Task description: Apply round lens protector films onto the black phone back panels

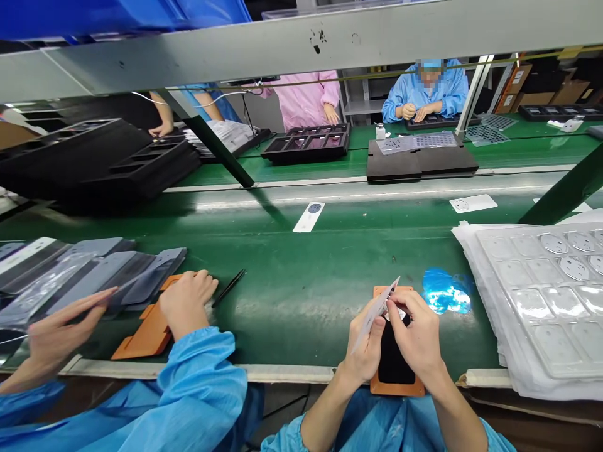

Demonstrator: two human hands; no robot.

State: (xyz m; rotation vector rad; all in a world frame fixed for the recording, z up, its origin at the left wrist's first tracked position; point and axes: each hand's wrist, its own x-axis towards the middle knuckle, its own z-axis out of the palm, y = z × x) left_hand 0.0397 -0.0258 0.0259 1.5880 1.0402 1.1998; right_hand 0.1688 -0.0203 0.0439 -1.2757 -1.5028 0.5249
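My left hand (367,345) grips a thin white card (375,312), tilted with its face away from me. The fingers of my right hand (417,333) are pinched together at the card's right side, by small dark spots on it; whether they hold a separate small piece I cannot make out. Below both hands lies an orange fixture (398,388) with a black rectangular pad (394,355) in it. A small whitish patch at the pad's upper end is partly hidden by my fingers. Shiny blue film pieces (445,291) lie just right of the fixture.
Clear plastic trays (532,298) with round parts are stacked on the right. White cards (308,217) lie further back on the green belt (301,301). At left, a co-worker's hands (188,301) work by another orange fixture (146,336), black tweezers (229,287) and grey panels (108,276). A metal beam (282,47) crosses above.
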